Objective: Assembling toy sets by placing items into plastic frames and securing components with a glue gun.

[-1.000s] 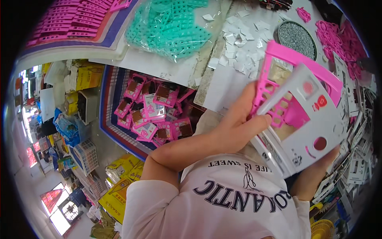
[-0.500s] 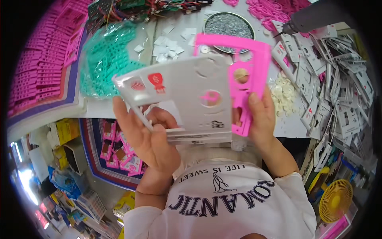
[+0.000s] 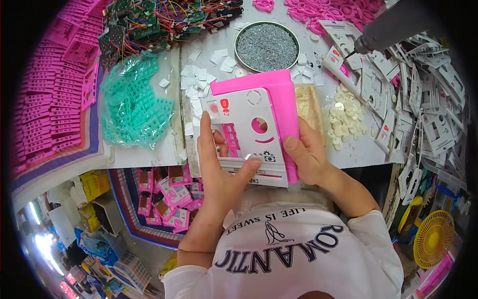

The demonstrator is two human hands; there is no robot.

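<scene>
A white faceplate [image 3: 242,113] with a rectangular window, a round hole and small red and black prints lies against a pink plastic casing [image 3: 284,107], nearly lined up with it. My left hand [image 3: 219,174] grips the faceplate's lower left, thumb on its front and some fingers showing through the window. On the other side, my right hand [image 3: 307,157] is closed on the pink casing's right edge, thumb in front. The pair is tilted above the near edge of the white table. Most of the casing is hidden behind the faceplate.
Beyond are a round dish [image 3: 236,47] of screws [image 3: 267,46], white squares [image 3: 199,74] and circuit boards [image 3: 154,22]. A power screwdriver [image 3: 381,32] hangs over white faceplates [image 3: 428,107] at right, near cream discs [image 3: 344,117]. Left: bagged teal parts [image 3: 134,109], pink stacks [image 3: 55,94]. Below: pink casings [image 3: 174,192].
The faceplate and pink casing, held apart at an angle before, have come together, with the casing behind the faceplate. My right hand has moved left, and my left hand has shifted right.
</scene>
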